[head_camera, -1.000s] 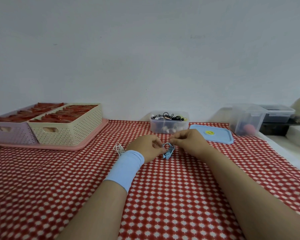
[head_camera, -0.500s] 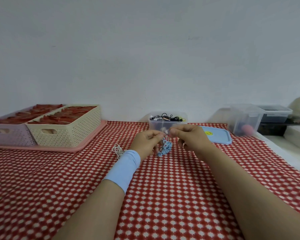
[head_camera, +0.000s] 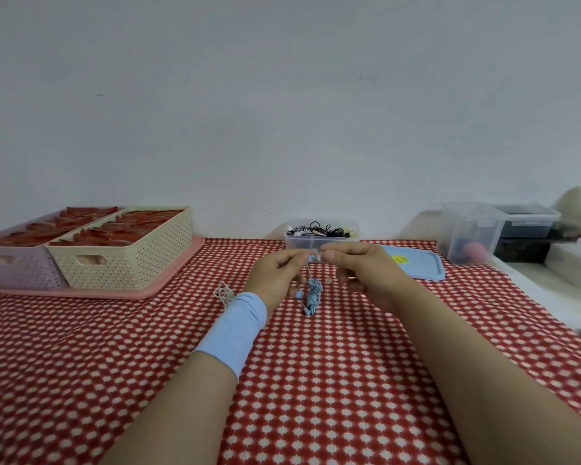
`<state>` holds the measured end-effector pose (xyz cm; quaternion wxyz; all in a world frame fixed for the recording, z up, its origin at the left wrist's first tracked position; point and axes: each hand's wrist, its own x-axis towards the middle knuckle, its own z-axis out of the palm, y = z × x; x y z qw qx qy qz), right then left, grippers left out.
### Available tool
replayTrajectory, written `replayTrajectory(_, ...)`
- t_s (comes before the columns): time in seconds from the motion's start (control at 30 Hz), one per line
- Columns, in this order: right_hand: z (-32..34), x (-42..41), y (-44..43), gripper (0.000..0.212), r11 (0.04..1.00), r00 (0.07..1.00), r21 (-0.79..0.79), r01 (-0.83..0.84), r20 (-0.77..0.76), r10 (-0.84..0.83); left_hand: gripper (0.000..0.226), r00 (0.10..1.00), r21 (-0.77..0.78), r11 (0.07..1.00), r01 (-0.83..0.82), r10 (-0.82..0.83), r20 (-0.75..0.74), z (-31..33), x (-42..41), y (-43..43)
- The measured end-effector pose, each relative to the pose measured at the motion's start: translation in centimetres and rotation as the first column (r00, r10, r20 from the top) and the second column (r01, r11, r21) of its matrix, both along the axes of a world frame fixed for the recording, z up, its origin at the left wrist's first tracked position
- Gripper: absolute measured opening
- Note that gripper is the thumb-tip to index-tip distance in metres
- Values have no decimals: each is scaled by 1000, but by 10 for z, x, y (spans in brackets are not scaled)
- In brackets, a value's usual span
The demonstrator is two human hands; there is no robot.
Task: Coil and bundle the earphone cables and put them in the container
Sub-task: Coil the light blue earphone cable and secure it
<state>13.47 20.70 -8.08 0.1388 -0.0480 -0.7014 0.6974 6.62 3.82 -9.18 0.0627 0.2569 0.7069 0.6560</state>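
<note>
Light-blue earphone cable bundle (head_camera: 312, 297): a tight, elongated coil w/ a thin free strand rising from its top; one blue earbud is seen just beside it, at its left. The strand's upper end is pinched between thumb and forefinger of the left hand (head_camera: 275, 276) and of the right hand (head_camera: 366, 273), fingertips nearly touching, remaining fingers loosely curled. A pale-blue wristband (head_camera: 232, 327) is worn on the left forearm.

Surface: red-and-white patterned tablecloth (head_camera: 316, 380) against a plain grey-white wall (head_camera: 282, 112). The clear container (head_camera: 302, 245), holding black and other cables, is set just behind the hands; its blue lid (head_camera: 416, 266) lies to the right. A loose white cable (head_camera: 224, 293) lies near the left wrist. Far left: cream basket (head_camera: 131, 260) and lilac basket (head_camera: 17, 270) on a pink tray (head_camera: 168, 280).

Orientation: long axis approx. vertical, bundle hung below the fingertips, lower end toward the cloth; contact w/ cloth cannot be told.
</note>
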Motion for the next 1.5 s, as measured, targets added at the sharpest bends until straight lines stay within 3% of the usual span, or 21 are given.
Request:
replayTrajectory(0.4,-1,-1,1,21,988,991,-87,-125,46,129,19,964,192,967,166,-200,174,-1,1,2)
replayTrajectory(0.77,-1,-2,2,52,965,962,-147,-219,133,238,15,953,199,960,198,-237,191,-2,-1,-2)
replayTrajectory(0.93,1,0,1,36,952,943,-151,-267,164,291,14,947,176,957,231,-262,185,-4,-3,-5)
replayTrajectory(1.23,4,3,-1,14,972,947,-86,-218,224,232,10,967,86,975,205,-215,134,-5,-6,-5)
replayTrajectory(1.5,-3,-1,-7,19,998,991,5,-62,122,61,11,993,22,996,83,-85,80,-9,-8,-4)
